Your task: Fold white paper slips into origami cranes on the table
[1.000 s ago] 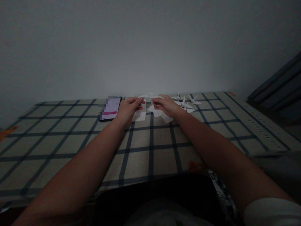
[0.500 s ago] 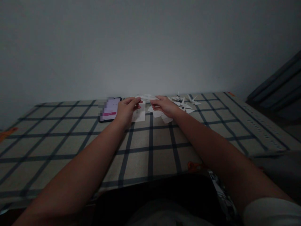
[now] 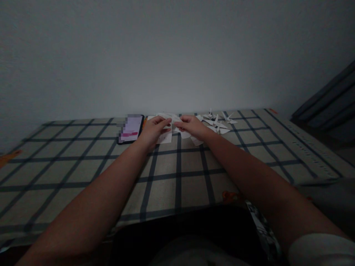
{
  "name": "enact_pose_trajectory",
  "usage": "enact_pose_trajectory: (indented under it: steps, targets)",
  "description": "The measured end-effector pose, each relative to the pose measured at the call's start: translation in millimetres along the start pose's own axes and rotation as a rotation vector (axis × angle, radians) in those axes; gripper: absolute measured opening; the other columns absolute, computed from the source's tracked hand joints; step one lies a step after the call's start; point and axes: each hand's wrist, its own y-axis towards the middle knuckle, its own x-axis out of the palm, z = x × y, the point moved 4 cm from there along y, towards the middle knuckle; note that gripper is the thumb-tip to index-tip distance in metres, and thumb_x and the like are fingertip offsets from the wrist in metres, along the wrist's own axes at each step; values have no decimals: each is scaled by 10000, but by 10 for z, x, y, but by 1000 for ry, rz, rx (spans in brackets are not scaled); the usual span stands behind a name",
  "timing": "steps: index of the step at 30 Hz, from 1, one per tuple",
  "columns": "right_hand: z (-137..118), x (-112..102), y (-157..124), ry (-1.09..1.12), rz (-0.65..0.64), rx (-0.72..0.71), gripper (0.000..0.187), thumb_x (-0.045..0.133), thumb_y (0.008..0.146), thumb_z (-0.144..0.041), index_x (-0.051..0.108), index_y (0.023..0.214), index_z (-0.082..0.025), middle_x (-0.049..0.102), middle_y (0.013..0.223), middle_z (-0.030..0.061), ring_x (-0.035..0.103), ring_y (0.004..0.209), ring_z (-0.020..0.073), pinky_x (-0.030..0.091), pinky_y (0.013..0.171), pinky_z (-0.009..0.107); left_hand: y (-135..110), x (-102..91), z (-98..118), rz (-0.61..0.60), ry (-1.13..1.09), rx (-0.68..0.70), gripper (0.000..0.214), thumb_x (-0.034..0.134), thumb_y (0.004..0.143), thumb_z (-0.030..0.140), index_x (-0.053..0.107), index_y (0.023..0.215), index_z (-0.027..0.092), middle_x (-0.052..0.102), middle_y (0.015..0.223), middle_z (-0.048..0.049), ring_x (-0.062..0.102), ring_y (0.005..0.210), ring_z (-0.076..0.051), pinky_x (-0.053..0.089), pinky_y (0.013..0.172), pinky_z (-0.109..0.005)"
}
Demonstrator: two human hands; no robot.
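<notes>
Between both hands is a thin white sheet of paper (image 3: 168,116), its far edge showing above my fingers. My left hand (image 3: 155,129) pinches it from the left, thumb and fingertips closed. From the other side my right hand (image 3: 192,126) grips the paper with bent fingers. The fold of the sheet is too small and dim to make out. White paper (image 3: 165,139) with faint marks lies under my left hand. Beneath my right hand are more white paper pieces (image 3: 196,141). Several folded paper cranes (image 3: 217,125) stand just to the right.
A phone (image 3: 130,129) with a lit screen lies left of my left hand. The checked cloth (image 3: 166,177) covers the table, and its back edge meets a grey wall (image 3: 177,55). Dark ribbed fabric (image 3: 330,96) hangs at the far right.
The held paper has come lower and tilted, showing more behind my left fingers. My left fingertips have shifted slightly right, closer to my right hand.
</notes>
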Motion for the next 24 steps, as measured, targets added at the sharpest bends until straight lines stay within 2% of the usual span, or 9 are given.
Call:
enact_pose_trajectory:
  steps: [4,7,12,16,18,22,24]
  targets:
    - [-40,-15,28,19,108,-26,242,678,798,-423,650,836,-186,610,784,-7,513,710,118,399,643,245,9,-39,10,28,174,37,313,825,652,427,647,645,169,612,647,-5,546,617,-120,457,629,-252]
    - [-3,-42,57,24,152,-23,224,697,778,-389,657,855,-182,633,813,2,534,731,124,415,661,251,-4,-30,6,17,267,54,324,809,676,449,654,625,169,607,614,-10,520,574,-121,418,584,-253]
    - [55,-60,54,-59,169,-64,244,697,782,-409,617,771,-179,601,753,-3,513,694,126,399,643,259,-14,7,-17,-6,141,34,340,817,667,482,677,654,174,600,651,-10,543,627,-131,457,633,-257]
    - [40,-8,29,-177,134,-103,276,657,814,-422,567,711,-183,552,689,-19,481,652,118,361,610,255,-9,-5,-23,23,194,70,349,800,692,518,730,735,179,617,672,-10,536,633,-131,453,622,-250]
    - [33,14,26,-172,115,-85,289,638,827,-427,550,695,-186,546,665,-21,478,632,117,354,598,255,-6,-8,-34,26,207,76,376,779,711,547,756,803,183,654,722,-22,557,656,-136,454,625,-247]
    - [12,-10,36,-82,168,-54,304,645,827,-429,538,676,-187,556,639,-18,483,611,115,363,583,254,-12,15,-62,-28,72,9,413,779,702,552,757,893,187,717,911,-57,630,798,-167,490,707,-262]
    - [5,-17,42,-71,169,-46,311,663,820,-429,543,671,-183,549,634,-22,473,605,107,365,576,247,-16,25,-67,-51,47,-27,383,783,696,516,750,882,183,716,899,-52,628,783,-159,484,697,-253]
